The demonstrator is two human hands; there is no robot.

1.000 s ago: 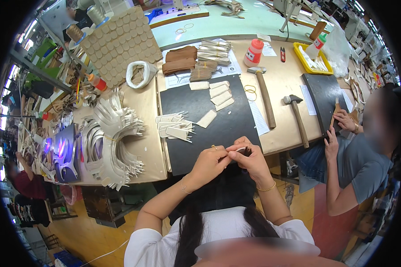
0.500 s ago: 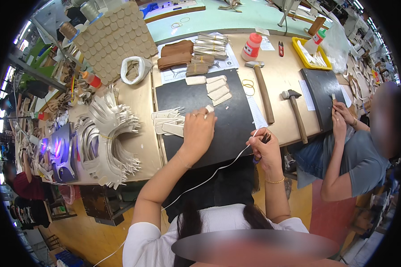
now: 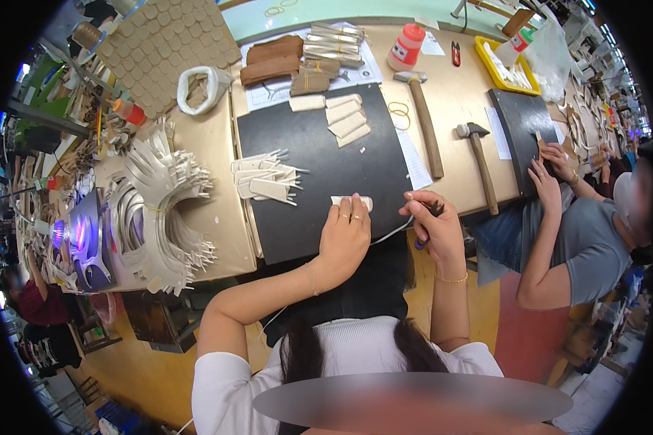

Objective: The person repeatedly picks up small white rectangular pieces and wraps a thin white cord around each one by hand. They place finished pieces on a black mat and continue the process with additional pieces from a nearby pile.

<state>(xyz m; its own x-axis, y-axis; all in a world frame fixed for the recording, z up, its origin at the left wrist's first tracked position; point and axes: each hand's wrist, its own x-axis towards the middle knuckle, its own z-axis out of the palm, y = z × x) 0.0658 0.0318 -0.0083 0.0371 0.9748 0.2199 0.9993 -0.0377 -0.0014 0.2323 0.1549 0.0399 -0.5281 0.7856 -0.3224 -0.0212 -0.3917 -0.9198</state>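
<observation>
My left hand [image 3: 347,235] presses its fingers onto a small cream leather tab [image 3: 365,203] on the black board [image 3: 297,228]. To its right, my right hand [image 3: 439,223] pinches a thin white cord [image 3: 394,233] between thumb and fingers. A small dark tool with a purple loop [image 3: 421,243] is tucked in that same palm, mostly hidden; its kind cannot be made out. Left of my left hand lies a pile of cream tabs with thin cord ends [image 3: 268,177]. Several plain cream tabs [image 3: 348,118] lie overlapped at the board's far side.
Two hammers [image 3: 428,130] [image 3: 479,163] lie right of the board. Beyond it are brown leather pieces [image 3: 272,59] and a red-and-white bottle [image 3: 406,48]. Bundled cream straps [image 3: 167,210] fill the left. A co-worker [image 3: 580,239] works at another black board [image 3: 519,119] on the right.
My left hand has come nearer me, setting the cream tab on the board's near part. My right hand stays near the board's right edge with the cord. The view has shifted slightly.
</observation>
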